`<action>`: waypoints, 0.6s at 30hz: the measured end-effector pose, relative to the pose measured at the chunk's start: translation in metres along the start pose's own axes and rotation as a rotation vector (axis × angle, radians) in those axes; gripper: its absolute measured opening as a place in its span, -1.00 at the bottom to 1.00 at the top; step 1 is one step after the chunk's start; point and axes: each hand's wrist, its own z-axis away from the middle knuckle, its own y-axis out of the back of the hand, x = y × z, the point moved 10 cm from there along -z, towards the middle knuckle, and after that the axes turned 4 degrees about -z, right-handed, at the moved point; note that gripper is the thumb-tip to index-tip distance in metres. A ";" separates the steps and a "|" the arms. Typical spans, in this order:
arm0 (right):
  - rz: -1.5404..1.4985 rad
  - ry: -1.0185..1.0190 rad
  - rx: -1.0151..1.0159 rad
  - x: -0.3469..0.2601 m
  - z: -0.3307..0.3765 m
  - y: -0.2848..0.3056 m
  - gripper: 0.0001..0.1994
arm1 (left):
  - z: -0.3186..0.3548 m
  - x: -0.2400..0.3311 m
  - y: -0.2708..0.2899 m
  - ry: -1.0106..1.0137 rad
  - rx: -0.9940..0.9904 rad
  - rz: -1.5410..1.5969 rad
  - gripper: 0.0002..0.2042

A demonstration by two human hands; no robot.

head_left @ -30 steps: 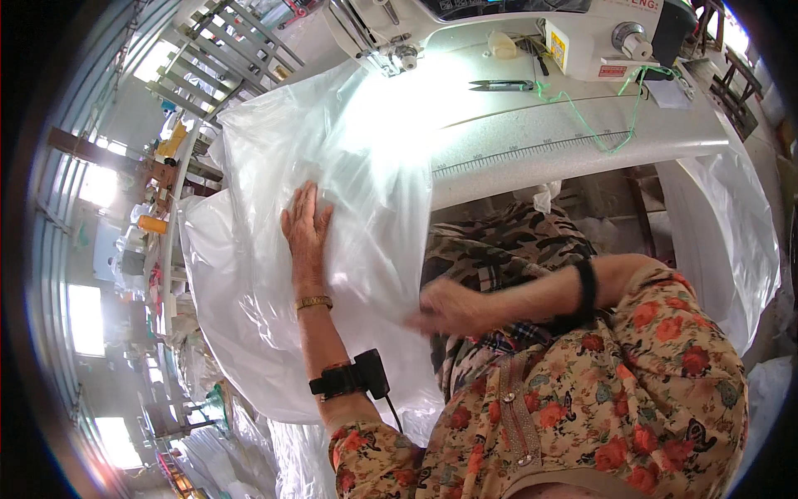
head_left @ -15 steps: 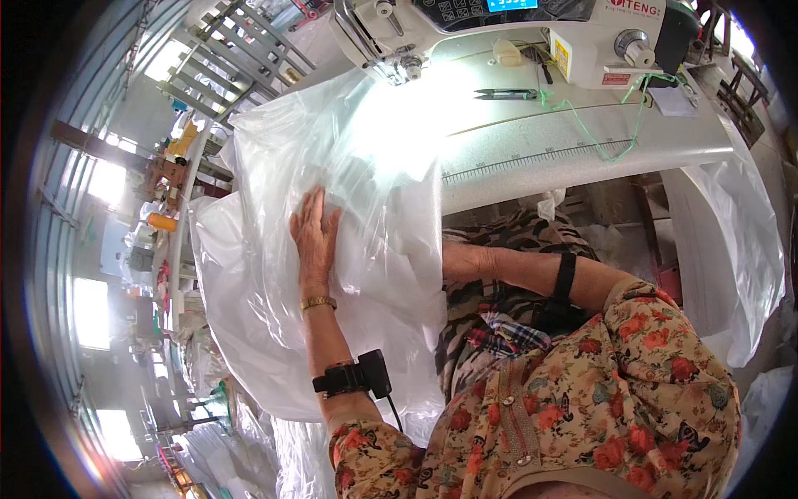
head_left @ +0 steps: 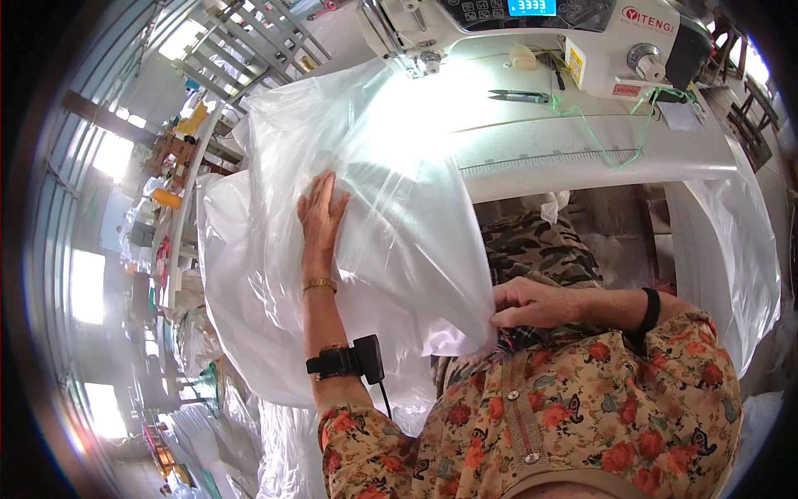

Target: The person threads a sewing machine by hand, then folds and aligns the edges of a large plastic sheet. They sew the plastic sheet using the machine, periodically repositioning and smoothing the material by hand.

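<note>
A large sheet of clear, whitish plastic film [head_left: 399, 274] spreads over the left of the sewing machine table and hangs down in front of me. My left hand [head_left: 322, 212] lies flat on the film with its fingers stretched out. At the film's right edge, close to my body, my right hand [head_left: 532, 303] pinches the plastic between thumb and fingers. The far end of the film reaches the needle area of a white sewing machine [head_left: 490, 50], under a bright lamp glare that hides detail there.
Thread snips [head_left: 517, 96] and green thread [head_left: 611, 150] lie on the table [head_left: 598, 133] below the machine. More plastic film [head_left: 740, 258] drapes over the table's right end. Slatted wooden racks [head_left: 249, 50] stand at far left, and an orange thread cone [head_left: 166, 198] sits on a side bench.
My right hand has come out from beneath the film's right edge and drawn that edge right and toward my body. My left hand stays flat on the film.
</note>
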 end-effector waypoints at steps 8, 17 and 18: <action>-0.237 0.063 0.087 0.000 -0.004 -0.010 -0.70 | 0.032 0.049 0.058 0.025 0.152 0.229 -0.52; -0.138 0.054 0.137 0.015 -0.003 -0.016 -0.74 | 0.154 0.161 0.047 -0.084 0.310 -0.243 -0.71; -0.036 0.036 0.137 0.017 -0.003 -0.017 -0.73 | 0.156 0.159 0.046 -0.074 0.352 -0.240 -0.76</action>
